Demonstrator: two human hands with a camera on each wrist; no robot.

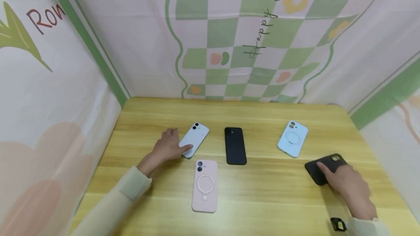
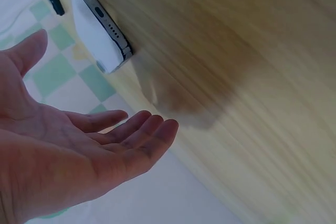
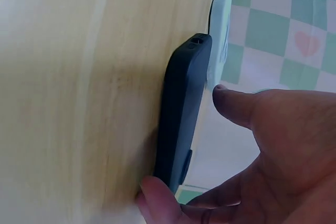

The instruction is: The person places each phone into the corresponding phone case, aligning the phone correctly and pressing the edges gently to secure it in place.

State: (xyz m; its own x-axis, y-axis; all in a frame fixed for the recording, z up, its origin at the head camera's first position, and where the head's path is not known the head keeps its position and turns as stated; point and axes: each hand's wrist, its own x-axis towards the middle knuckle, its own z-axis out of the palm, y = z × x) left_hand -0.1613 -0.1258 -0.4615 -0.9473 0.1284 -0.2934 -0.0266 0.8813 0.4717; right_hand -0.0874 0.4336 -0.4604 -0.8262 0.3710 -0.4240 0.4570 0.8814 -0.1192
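Observation:
My left hand [image 1: 168, 145] is beside a white phone [image 1: 198, 134] lying back up on the table. Its fingers are spread, and the thumb reaches over the phone's lower part in the head view. In the left wrist view, a gap shows between the fingers and the white phone [image 2: 100, 30]. At the right, my right hand [image 1: 351, 183] is around a black phone case [image 1: 316, 172], one fingertip at its edge. The right wrist view shows the thumb standing apart from the black case [image 3: 181, 103]. Other fingers are partly hidden.
A black phone [image 1: 235, 146] lies mid-table. Nearer sits a pink phone case [image 1: 205, 203] with a ring and dark lenses. A light blue case [image 1: 296, 146] with a ring lies at the right. Printed cloth [image 1: 147, 46] hangs behind the wooden table [image 1: 262, 199].

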